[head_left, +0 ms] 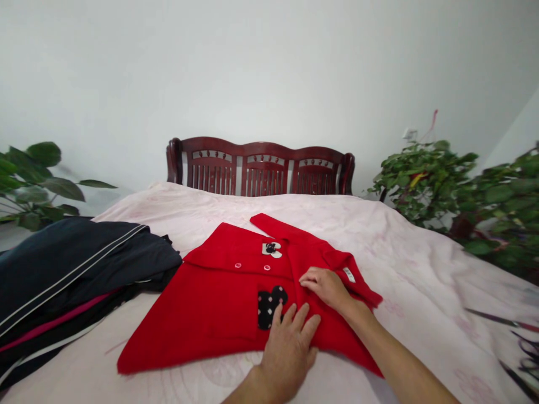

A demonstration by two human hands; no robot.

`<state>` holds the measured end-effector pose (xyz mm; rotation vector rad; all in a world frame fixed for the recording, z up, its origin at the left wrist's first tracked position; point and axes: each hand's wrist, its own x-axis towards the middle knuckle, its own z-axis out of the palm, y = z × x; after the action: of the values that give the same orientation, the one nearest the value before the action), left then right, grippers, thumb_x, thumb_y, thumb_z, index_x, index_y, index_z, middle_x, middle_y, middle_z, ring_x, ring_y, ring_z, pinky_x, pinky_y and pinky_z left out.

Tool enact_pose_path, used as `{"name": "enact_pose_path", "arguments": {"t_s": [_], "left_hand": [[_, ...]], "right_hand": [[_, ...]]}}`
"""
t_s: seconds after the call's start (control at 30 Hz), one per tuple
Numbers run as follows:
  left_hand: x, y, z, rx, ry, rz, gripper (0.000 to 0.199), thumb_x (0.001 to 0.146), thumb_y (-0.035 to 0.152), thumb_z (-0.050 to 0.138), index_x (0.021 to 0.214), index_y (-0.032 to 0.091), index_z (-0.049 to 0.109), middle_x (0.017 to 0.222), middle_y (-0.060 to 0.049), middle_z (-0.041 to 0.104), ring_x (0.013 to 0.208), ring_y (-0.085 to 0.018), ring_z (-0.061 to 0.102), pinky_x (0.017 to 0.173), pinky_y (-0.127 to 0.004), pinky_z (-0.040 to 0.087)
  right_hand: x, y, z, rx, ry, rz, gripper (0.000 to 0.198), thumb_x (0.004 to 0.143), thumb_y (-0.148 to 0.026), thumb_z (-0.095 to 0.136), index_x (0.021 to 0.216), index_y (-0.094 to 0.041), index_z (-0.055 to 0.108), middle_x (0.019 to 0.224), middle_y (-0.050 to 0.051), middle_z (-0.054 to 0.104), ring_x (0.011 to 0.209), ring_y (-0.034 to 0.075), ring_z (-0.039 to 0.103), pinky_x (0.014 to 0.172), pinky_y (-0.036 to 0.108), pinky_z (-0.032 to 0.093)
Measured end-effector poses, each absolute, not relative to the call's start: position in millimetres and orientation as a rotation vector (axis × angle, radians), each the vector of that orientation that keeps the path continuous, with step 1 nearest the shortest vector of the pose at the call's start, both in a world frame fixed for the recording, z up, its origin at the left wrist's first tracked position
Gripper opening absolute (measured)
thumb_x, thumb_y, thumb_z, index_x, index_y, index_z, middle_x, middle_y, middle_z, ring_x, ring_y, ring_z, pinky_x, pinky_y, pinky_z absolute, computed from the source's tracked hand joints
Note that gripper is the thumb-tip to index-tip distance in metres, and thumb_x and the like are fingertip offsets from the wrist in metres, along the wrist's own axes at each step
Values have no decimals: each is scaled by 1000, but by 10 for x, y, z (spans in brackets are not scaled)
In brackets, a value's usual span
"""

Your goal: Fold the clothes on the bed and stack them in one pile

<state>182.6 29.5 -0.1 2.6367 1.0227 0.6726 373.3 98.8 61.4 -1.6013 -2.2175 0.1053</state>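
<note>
A red coat (202,314) lies spread on the bed sheet, its collar end to the right. It has pale buttons, a black polka-dot patch (266,308) near its lower edge and a smaller black-and-white patch (272,250) higher up. My left hand (290,348) rests flat on the coat with fingers spread, the fingertips at the polka-dot patch. Just right of it, my right hand (326,286) has its fingers curled and pinched on the red cloth near the collar. A white label (349,275) shows beyond this hand. One sleeve (278,227) stretches toward the headboard.
Dark clothes (84,264) with white stripes are piled on the left. A pale pink sheet (412,264) covers the bed, with a dark wooden headboard (265,168) behind. Leafy plants (425,179) stand on both sides. Scissors (528,353) and a thin dark tool (492,317) lie at the right edge.
</note>
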Motion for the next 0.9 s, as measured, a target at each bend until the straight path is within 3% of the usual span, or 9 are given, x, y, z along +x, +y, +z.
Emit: {"name": "enact_pose_path", "arguments": {"t_s": [0.17, 0.33, 0.53, 0.73, 0.9], "left_hand": [[1827, 285, 28, 2661, 1055, 659, 55, 91, 44, 57, 143, 33, 45, 152, -3, 46, 137, -28, 44, 118, -57, 26], [1821, 280, 31, 2657, 1055, 690, 52, 92, 44, 56, 142, 34, 45, 151, -2, 47, 136, -27, 45, 116, -57, 29], [1821, 260, 55, 2642, 1059, 710, 53, 90, 42, 60, 141, 33, 47, 150, -3, 49, 135, -28, 46, 116, -57, 29], [1824, 270, 56, 2639, 1046, 743, 54, 89, 40, 61, 141, 32, 47, 148, -4, 51, 134, -28, 47, 117, -58, 28], [1816, 272, 16, 2631, 1039, 743, 53, 90, 42, 59, 141, 34, 46, 150, -3, 48, 134, -28, 47, 116, -59, 29]], "right_hand": [[3596, 958, 523, -1658, -2410, -144, 22, 92, -21, 51, 83, -20, 70, 86, 3, 69, 78, 16, 64, 68, 26, 42], [3640, 983, 492, -1803, -2203, -227, 23, 93, -16, 43, 89, -16, 66, 90, 8, 67, 77, 18, 63, 67, 27, 43], [3674, 857, 549, -1584, -2324, -38, 22, 96, -25, 47, 87, -23, 68, 89, 0, 69, 82, 14, 64, 73, 23, 44], [3522, 881, 500, -1659, -2421, -147, 21, 91, -20, 50, 79, -21, 67, 85, 3, 68, 76, 16, 63, 63, 26, 39], [3740, 898, 543, -1854, -2033, -173, 24, 96, -23, 35, 91, -20, 58, 91, 6, 68, 80, 18, 63, 67, 28, 41]]}}
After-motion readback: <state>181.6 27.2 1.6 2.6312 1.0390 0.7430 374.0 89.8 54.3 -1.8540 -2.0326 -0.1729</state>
